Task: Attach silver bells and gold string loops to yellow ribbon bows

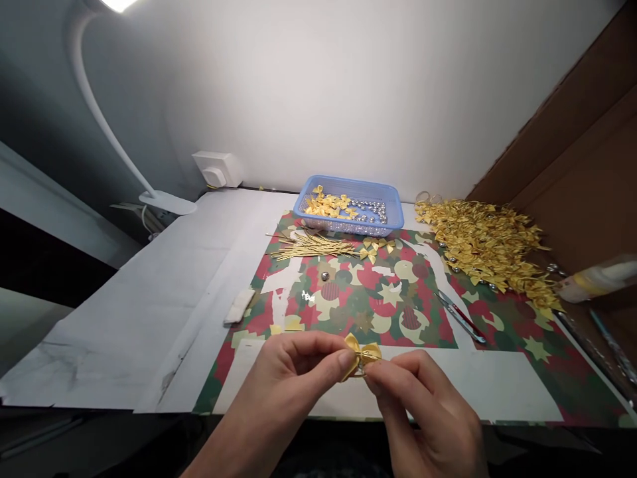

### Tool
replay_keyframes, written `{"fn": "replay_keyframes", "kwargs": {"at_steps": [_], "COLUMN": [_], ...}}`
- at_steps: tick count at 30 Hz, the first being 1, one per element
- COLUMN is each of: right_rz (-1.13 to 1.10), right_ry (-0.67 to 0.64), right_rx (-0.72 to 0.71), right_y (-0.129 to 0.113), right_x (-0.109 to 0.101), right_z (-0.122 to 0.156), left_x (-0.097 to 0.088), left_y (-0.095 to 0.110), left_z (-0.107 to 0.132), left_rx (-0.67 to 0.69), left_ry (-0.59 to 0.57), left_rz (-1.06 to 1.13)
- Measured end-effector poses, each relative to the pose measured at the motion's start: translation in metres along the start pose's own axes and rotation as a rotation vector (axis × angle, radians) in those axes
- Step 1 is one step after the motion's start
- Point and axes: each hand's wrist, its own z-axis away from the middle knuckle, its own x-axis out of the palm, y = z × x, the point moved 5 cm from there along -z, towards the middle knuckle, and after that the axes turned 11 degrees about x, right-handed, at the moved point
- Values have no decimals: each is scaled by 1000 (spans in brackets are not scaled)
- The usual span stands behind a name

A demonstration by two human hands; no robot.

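Observation:
Above the table's front edge, a gold ribbon bow is held between my two hands. My left hand pinches its left side between thumb and index finger. The thumb and fingertips of my right hand are closed at its lower right side. A thin gold strand shows across the bow's middle and below it; its ends are hidden by my fingers. Beyond my hands, a single silver bell lies on the patterned sheet. Several gold twist ties lie in a bundle, with a few loose bows beside them.
A blue basket at the back holds bows and silver bells. A heap of gold bows covers the back right, near a bottle. Red-handled tweezers lie right of centre. A white lamp stands at the left.

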Motion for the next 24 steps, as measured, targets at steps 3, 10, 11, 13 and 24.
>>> {"fn": "replay_keyframes", "kwargs": {"at_steps": [3, 10, 11, 13, 24], "right_rz": [33, 33, 35, 51, 116], "right_ry": [11, -1, -4, -10, 11], "right_rx": [24, 10, 8, 10, 29], "right_y": [0, -3, -3, -3, -6], "right_x": [1, 4, 4, 5, 4], "right_z": [-1, -3, -3, -4, -6], "left_x": [1, 2, 2, 1, 2], "left_y": [1, 4, 4, 3, 4], "left_z": [0, -1, 0, 1, 1], "left_rx": [10, 93, 95, 93, 67], "left_ry": [-4, 6, 14, 28, 16], "left_rz": [-5, -71, -78, -90, -71]}}
